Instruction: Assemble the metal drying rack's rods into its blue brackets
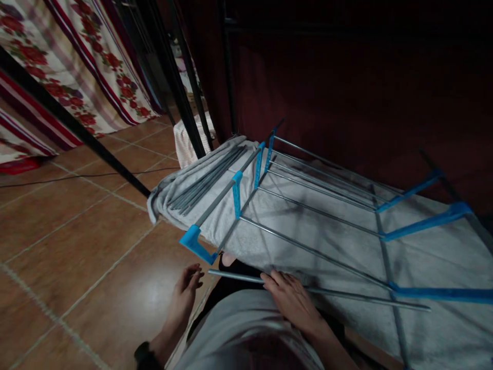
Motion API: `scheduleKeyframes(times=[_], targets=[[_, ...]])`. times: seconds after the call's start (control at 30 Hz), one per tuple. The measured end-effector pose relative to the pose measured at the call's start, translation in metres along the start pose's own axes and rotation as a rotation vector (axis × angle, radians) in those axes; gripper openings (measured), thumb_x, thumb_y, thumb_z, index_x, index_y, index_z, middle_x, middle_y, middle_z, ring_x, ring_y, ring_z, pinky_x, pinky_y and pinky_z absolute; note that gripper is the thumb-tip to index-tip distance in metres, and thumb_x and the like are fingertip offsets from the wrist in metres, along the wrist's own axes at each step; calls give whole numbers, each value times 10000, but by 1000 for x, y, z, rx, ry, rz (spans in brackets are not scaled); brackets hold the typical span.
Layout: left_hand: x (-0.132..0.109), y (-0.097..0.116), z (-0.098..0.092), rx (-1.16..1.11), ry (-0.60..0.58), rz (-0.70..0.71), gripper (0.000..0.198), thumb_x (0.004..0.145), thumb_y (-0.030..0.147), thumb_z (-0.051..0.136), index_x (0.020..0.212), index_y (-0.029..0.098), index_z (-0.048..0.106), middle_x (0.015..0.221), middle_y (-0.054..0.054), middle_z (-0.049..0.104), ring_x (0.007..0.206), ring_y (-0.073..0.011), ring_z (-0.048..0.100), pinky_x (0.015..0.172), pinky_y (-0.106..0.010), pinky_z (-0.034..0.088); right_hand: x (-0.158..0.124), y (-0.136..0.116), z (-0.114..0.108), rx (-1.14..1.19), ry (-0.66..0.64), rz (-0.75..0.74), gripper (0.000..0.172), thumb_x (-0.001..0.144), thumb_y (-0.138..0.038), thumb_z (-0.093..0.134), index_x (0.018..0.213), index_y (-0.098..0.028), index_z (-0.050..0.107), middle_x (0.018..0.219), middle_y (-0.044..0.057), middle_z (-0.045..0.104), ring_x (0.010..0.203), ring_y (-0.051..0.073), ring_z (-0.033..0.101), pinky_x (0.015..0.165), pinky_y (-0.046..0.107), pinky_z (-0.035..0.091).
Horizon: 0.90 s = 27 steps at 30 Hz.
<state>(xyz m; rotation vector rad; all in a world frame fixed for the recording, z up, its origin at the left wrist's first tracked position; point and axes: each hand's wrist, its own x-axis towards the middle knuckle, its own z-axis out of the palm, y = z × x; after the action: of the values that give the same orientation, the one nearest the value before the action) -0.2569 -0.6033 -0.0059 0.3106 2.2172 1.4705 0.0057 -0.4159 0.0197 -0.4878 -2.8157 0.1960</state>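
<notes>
My right hand (287, 295) lies over a long grey metal tube (358, 296), its fingers wrapped round it near the middle. The tube's left end sticks out in front of my lap. Just left of that end, my left hand (188, 280) hangs in the air, fingers loosely bent and apart, with nothing visible in them. Beyond my hands, a partly assembled rack of metal rods (308, 205) with blue plastic brackets (238, 195) lies on a grey blanket (292, 252). The near left blue corner bracket (196, 244) sits just above my left hand.
A bundle of several loose grey tubes (210, 180) lies on the blanket's left end. Black metal posts (181, 82) and a slanting black bar (77, 123) stand at the left. Tiled floor (96, 246), a thin cable (88, 175) and a flowered curtain (92, 67) lie beyond.
</notes>
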Motion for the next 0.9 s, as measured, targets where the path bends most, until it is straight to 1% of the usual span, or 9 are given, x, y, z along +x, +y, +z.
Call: scheduleKeyframes(times=[0.07, 0.17, 0.23, 0.3, 0.37, 0.47, 0.53, 0.67, 0.9], targets=[[9, -6, 6, -34, -52, -16, 596, 697, 651, 749, 1076, 199, 660, 1168, -152, 752, 1102, -330, 739, 903, -451, 616, -6, 6, 6, -13, -24, 24, 379, 1014, -106, 502, 1302, -277, 679, 1116, 48, 773, 897, 201, 742, 796, 325, 570], [14, -11, 22, -62, -133, -2, 604, 669, 591, 783, 1107, 190, 671, 1171, -167, 768, 1142, -342, 740, 973, -470, 600, -18, 16, 13, -13, -70, 71, 363, 1043, -145, 496, 1328, -266, 685, 1148, 59, 778, 904, 199, 753, 796, 319, 579], [15, -12, 32, -76, -148, 19, 588, 702, 585, 763, 1122, 183, 680, 1175, -171, 778, 1146, -343, 744, 984, -470, 600, -23, 20, 16, 10, -110, 108, 350, 1063, -185, 490, 1341, -256, 689, 1172, 73, 778, 909, 204, 762, 790, 321, 586], [15, -14, 38, -32, -143, 65, 519, 761, 572, 716, 1099, 179, 695, 1157, -169, 792, 1128, -336, 754, 986, -464, 604, -22, 20, 17, 46, -152, 148, 347, 1082, -232, 481, 1356, -262, 691, 1205, 81, 771, 934, 207, 769, 796, 318, 593], [17, -16, 38, 72, -138, 109, 436, 823, 546, 650, 1052, 180, 713, 1085, -160, 809, 1055, -329, 777, 945, -453, 621, -17, 17, 15, 90, -206, 178, 352, 1096, -262, 469, 1372, -276, 687, 1201, 76, 767, 950, 199, 770, 817, 304, 595], [20, -18, 34, 230, -137, 148, 362, 882, 487, 578, 1025, 190, 728, 965, -138, 819, 920, -323, 800, 832, -426, 638, -2, 10, 11, 149, -304, 192, 353, 1105, -268, 465, 1382, -288, 683, 1135, 56, 763, 931, 183, 767, 820, 281, 593], [21, -18, 31, 291, -146, 174, 318, 897, 439, 560, 1017, 199, 730, 947, -127, 822, 902, -318, 803, 803, -406, 634, 6, 7, 8, 174, -345, 191, 349, 1106, -259, 465, 1374, -290, 687, 1126, 51, 757, 939, 184, 767, 812, 278, 594], [20, -14, 33, 311, -155, 205, 268, 896, 388, 553, 990, 211, 731, 943, -107, 829, 910, -304, 805, 814, -385, 630, 12, 6, 6, 194, -368, 192, 344, 1108, -254, 464, 1363, -285, 692, 1163, 54, 752, 975, 189, 765, 841, 280, 592], [25, -2, 42, 337, -173, 229, 281, 919, 384, 535, 1004, 206, 735, 908, -96, 825, 888, -286, 808, 811, -369, 634, 12, 6, 9, 162, -362, 211, 366, 1113, -234, 447, 1399, -259, 673, 1173, 68, 755, 989, 196, 765, 873, 294, 591]])
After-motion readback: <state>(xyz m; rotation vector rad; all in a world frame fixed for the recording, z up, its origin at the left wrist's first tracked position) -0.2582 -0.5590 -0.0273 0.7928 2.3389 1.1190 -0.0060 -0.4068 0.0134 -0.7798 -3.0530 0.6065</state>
